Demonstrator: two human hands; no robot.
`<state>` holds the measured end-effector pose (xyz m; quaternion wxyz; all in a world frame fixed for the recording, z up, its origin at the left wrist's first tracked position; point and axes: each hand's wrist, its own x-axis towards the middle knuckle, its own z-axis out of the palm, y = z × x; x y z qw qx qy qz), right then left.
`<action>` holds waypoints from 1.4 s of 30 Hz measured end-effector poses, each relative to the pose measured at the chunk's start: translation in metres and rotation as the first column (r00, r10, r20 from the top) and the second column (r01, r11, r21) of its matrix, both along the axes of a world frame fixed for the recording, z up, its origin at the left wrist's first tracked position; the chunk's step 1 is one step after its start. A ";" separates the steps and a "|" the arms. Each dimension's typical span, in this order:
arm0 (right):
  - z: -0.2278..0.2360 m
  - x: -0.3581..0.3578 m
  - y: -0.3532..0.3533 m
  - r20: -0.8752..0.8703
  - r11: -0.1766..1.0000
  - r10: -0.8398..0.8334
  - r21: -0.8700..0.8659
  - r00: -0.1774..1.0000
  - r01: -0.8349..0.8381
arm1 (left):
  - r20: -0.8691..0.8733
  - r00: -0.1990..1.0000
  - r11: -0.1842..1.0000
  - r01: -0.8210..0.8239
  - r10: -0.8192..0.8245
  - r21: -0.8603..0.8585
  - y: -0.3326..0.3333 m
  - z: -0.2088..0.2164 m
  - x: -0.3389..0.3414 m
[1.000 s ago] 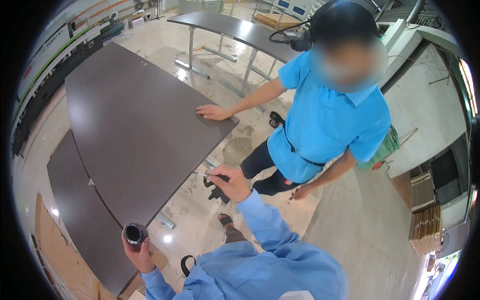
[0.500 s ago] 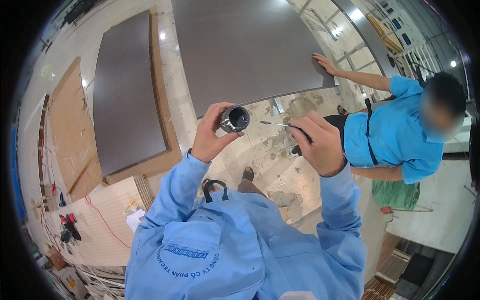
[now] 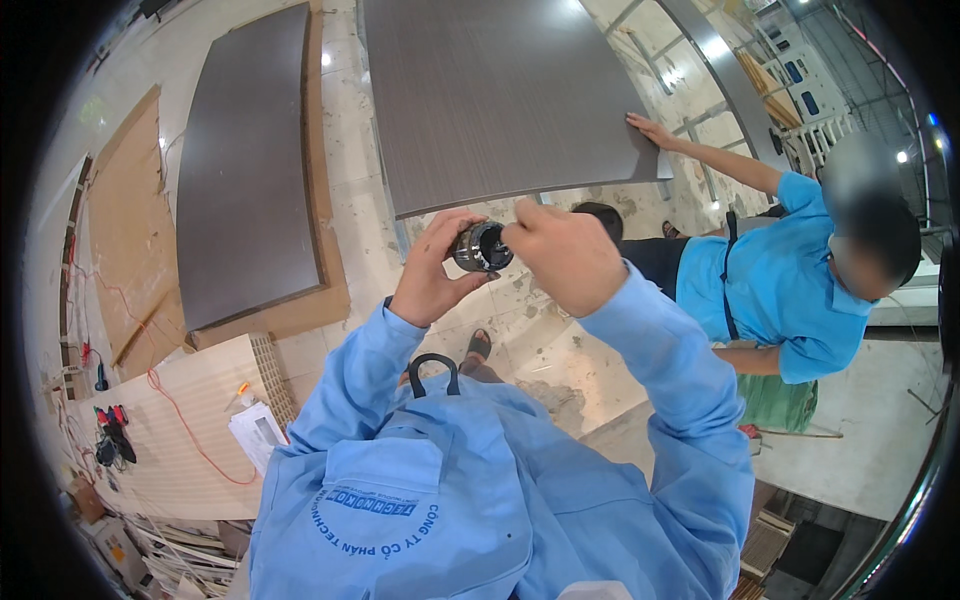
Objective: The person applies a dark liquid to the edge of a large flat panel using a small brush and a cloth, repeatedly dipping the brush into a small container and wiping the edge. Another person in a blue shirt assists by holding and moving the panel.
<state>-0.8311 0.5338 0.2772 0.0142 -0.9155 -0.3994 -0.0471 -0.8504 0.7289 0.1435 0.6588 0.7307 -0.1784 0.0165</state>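
Note:
My left hand (image 3: 430, 270) is wrapped round a small dark jar (image 3: 470, 250), its mouth tipped toward the right. Dark residue coats the jar's rim and inside. My right hand (image 3: 568, 258) is closed at the jar's mouth, pinching a thin-stemmed applicator brush. The brush is largely hidden by my fingers and the jar. Just beyond both hands lies the near edge of a large dark grey panel (image 3: 500, 100).
A co-worker in a blue shirt (image 3: 770, 270) stands at right, one hand (image 3: 652, 130) on the panel's corner. Another grey panel (image 3: 250, 170) lies at left over brown board. A pale stack (image 3: 180, 430) at lower left holds papers (image 3: 257, 435), tools (image 3: 115, 435) and a red cord.
My right hand has moved left to the jar, bringing the brush's tip from beside it to its mouth. The left hand still holds the jar. The co-worker's head has lowered slightly.

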 end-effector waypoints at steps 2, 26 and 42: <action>0.007 -0.003 -0.010 0.026 0.992 -0.038 0.125 0.999 0.035 | -0.036 0.999 1.000 -0.003 0.002 -0.022 0.000 -0.003 -0.003; -0.002 -0.034 -0.044 -0.086 0.918 -0.164 0.352 0.983 0.184 | -0.140 0.990 0.975 -0.030 -0.001 -0.222 -0.009 -0.017 -0.019; -0.011 -0.044 -0.038 0.089 0.912 -0.229 0.368 0.969 0.182 | -0.147 0.989 0.964 -0.040 0.001 -0.262 -0.008 -0.014 -0.023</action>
